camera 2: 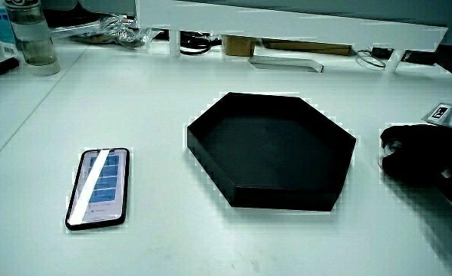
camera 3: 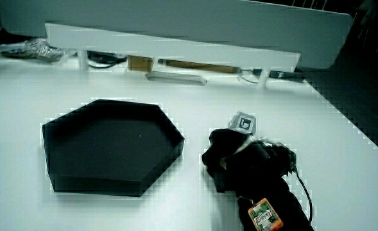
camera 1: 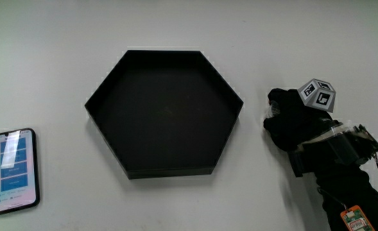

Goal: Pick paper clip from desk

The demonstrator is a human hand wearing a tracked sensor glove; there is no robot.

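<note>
The black gloved hand (camera 1: 290, 120) rests low on the white table (camera 1: 176, 25), beside the black hexagonal tray (camera 1: 100, 108), about a hand's width from its nearest corner. The patterned cube (camera 1: 318, 94) sits on its back. Both side views show the hand (camera 2: 421, 153) (camera 3: 230, 157) pressed down close to the tabletop next to the tray (camera 2: 233, 188) (camera 3: 54, 163). No paper clip shows in any view; the spot under the hand is hidden. The tray looks empty.
A smartphone (camera 1: 14, 169) with a lit blue screen lies face up on the table, with the tray between it and the hand. A low white partition (camera 3: 176, 45) with cables and small items under it runs along the table's far edge.
</note>
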